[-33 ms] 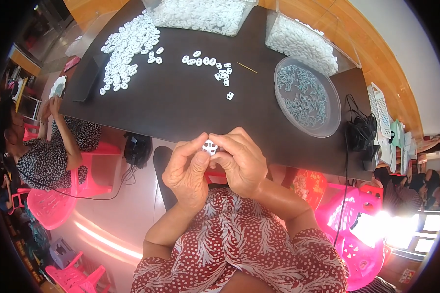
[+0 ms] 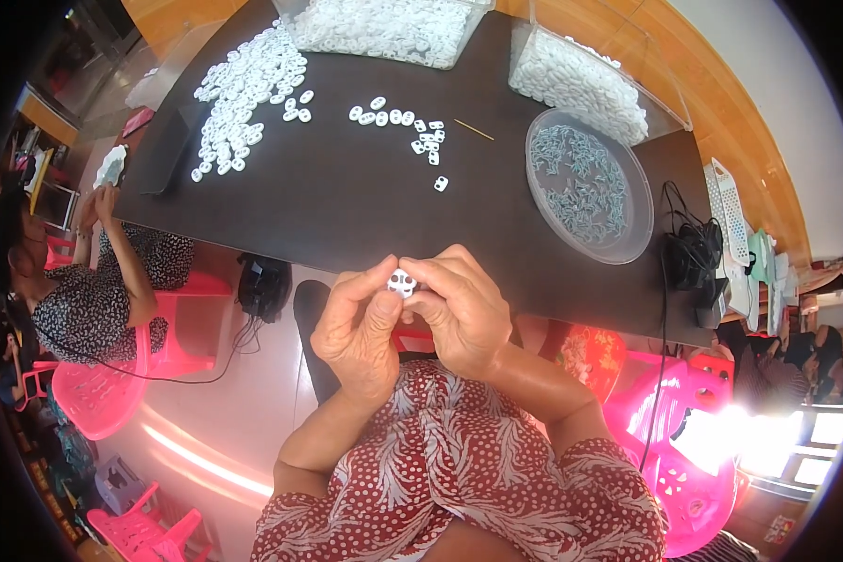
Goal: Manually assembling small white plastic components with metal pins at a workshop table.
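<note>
A small white plastic piece with several dark holes (image 2: 402,282) is pinched between the fingertips of both my hands, just off the table's near edge. The thumb and forefinger of my left hand (image 2: 358,326) press on its left side. On the other side, my right hand (image 2: 466,314) grips it with thumb and curled forefinger. Whether it is one part or two fitted together, I cannot tell. Farther up the dark table lie a loose group of white oval two-hole pieces (image 2: 381,118) and several smaller squarish white pieces (image 2: 428,138).
A heap of white ovals (image 2: 253,80) covers the table's far left. Two clear bins of white parts (image 2: 384,33) (image 2: 581,80) stand at the back. A round tub (image 2: 648,211) holds small grey-green parts. A thin yellow stick (image 2: 474,129) lies nearby. Another person (image 2: 94,300) sits at left.
</note>
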The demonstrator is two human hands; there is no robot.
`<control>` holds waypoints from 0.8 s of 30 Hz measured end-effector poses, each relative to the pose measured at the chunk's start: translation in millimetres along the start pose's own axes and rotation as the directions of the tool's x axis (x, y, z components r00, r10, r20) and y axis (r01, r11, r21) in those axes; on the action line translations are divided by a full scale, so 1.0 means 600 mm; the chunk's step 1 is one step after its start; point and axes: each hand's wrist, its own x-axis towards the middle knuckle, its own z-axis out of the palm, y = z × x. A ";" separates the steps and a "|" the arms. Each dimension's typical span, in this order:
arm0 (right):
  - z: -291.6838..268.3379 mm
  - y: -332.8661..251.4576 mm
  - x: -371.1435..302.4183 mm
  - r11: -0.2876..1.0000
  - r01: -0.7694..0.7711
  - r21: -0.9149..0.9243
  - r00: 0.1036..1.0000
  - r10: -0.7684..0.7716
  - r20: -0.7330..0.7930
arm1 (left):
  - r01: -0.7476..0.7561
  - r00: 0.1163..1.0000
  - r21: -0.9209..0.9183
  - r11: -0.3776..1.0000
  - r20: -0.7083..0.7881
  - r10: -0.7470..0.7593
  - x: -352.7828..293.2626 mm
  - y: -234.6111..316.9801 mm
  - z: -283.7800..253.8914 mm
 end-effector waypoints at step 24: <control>0.019 -0.018 -0.004 0.999 -0.037 0.004 0.998 0.037 -0.043 | -0.135 0.989 0.130 0.982 -0.047 0.142 -0.006 -0.007 0.004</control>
